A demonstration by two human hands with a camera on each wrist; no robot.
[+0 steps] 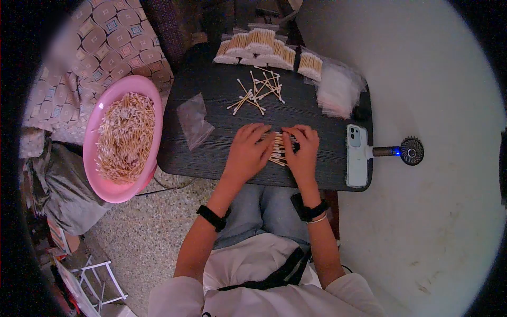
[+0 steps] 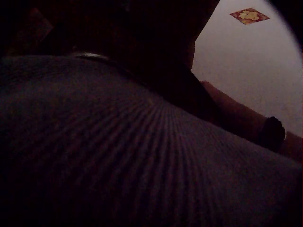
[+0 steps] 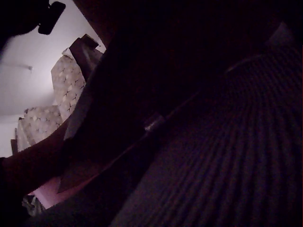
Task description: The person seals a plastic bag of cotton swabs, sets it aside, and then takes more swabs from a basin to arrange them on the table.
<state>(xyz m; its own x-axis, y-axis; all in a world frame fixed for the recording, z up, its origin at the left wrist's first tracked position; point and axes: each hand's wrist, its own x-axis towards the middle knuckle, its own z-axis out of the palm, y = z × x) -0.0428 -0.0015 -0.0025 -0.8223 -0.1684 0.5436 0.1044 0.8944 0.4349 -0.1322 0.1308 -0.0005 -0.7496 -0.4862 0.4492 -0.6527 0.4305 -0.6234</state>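
Between the two hands, a small bunch of cotton swabs [image 1: 278, 152] lies on the black table, sticks roughly side by side. From the left side, the left hand [image 1: 247, 149] holds the bunch, its thumb along the swabs and its fingers bent over the far end. On the opposite side the right hand [image 1: 302, 152] grips it with bent fingers and thumb. The hands partly cover the swabs' far ends. Further back, several loose cotton swabs [image 1: 259, 91] lie scattered across one another. Both wrist views are dark and show mostly a ribbed surface close up.
A pink tub [image 1: 91, 153] full of cotton swabs stands left of the table [image 1: 211, 164]. An empty plastic bag [image 1: 194, 122] lies on the table's left. Filled swab packs [image 1: 259, 45] are stacked at the back, beside clear bags [image 1: 338, 87]. A phone [image 1: 357, 158] and small fan [image 1: 411, 151] sit right.
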